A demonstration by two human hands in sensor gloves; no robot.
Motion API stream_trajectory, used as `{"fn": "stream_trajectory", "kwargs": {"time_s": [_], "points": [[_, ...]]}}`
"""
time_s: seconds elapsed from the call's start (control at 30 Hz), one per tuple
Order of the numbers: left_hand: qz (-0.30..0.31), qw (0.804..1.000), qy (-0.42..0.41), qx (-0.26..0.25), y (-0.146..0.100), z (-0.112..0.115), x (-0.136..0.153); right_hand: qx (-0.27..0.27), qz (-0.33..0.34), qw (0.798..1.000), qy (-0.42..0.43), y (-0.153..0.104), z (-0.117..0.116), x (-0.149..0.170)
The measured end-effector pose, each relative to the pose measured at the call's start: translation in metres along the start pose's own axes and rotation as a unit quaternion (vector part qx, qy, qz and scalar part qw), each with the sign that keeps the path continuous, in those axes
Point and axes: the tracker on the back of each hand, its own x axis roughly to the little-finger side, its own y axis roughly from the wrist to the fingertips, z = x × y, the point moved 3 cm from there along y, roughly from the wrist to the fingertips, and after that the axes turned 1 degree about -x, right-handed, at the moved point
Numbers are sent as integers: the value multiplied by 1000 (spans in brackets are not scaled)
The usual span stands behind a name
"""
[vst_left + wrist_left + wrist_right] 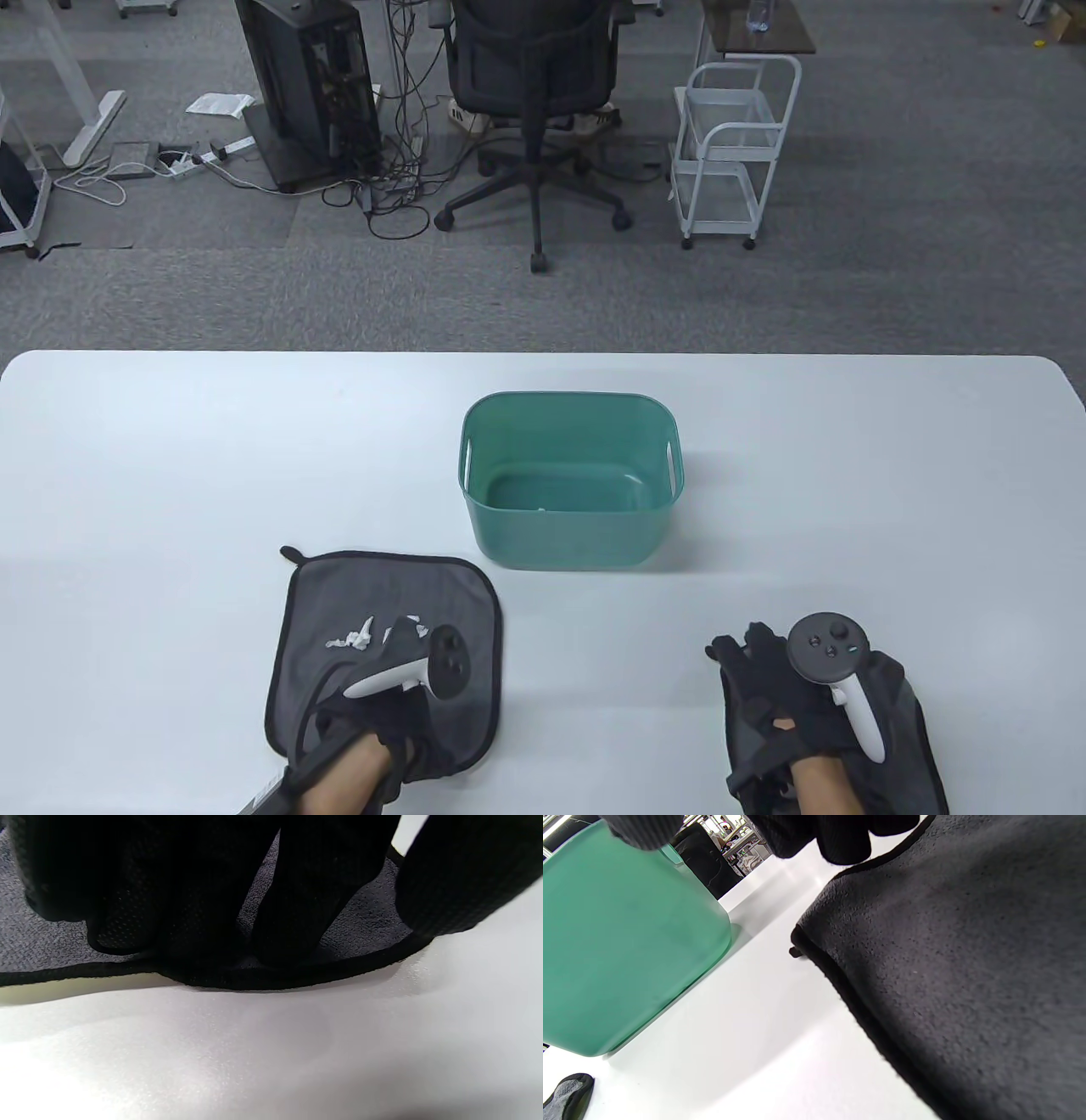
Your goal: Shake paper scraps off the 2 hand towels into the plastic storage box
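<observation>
A green plastic storage box (568, 543) stands open at mid-table, with one tiny white speck on its floor. Left of it and nearer me lies a grey, black-edged hand towel (382, 594) with white paper scraps (361, 635) on it. My left hand (373, 726) sits at that towel's near edge; its fingers (288, 908) curl down onto the towel (365, 916) just inside the black hem. The second grey towel (908, 722) lies bunched at the near right. On it rests my right hand (751, 658), fingers stretched forward. The box's wall (619, 950) and this towel (967, 976) fill the right wrist view.
The white table (170, 475) ends in a far edge, with grey carpet beyond it. On the carpet stand an office chair (534, 76), a white wire cart (734, 153) and a computer tower (310, 85) with cables.
</observation>
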Motion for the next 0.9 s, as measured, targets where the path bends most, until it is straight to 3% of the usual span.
{"fn": "stream_trajectory", "kwargs": {"time_s": [0.57, 0.9], "points": [[79, 994, 79, 0, -7, 11, -55, -2, -5, 1000, -9, 1, -1, 0], [114, 989, 95, -1, -10, 15, -70, -3, -9, 1000, -14, 1, -2, 1]]}}
